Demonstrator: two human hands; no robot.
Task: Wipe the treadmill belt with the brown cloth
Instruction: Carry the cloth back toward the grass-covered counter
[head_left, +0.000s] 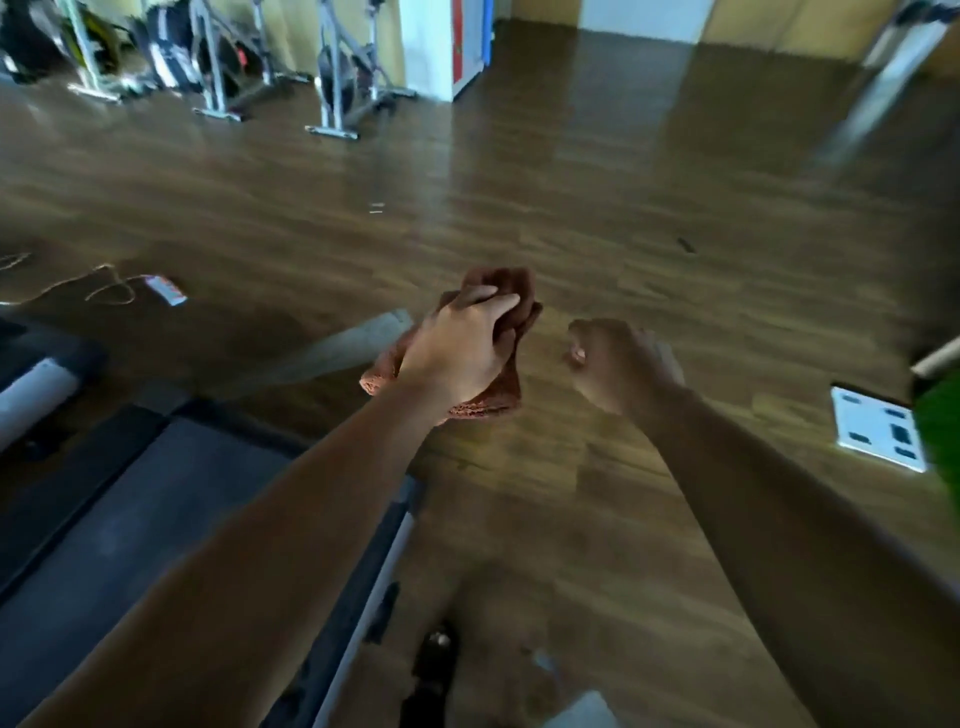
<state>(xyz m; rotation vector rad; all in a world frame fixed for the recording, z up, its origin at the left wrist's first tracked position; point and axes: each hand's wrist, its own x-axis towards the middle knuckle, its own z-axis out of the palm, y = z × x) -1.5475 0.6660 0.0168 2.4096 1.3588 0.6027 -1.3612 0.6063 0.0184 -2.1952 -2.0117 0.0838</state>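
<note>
Brown cloth (498, 332) gripped in left hand (457, 348), right hand (618, 364) beside

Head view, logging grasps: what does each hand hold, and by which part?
Left hand grips the brown cloth around its bunched middle, with its edges hanging out below. Right hand is curled, holding nothing.

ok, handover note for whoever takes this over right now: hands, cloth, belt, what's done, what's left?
Left hand grips the bunched brown cloth in the air over the wooden floor, to the right of the treadmill belt.
Right hand has its fingers curled and holds nothing.
Done: cloth in hand; whether any belt is wiped cannot be told.
Left: bring the cloth onto the belt and wipe it.
</note>
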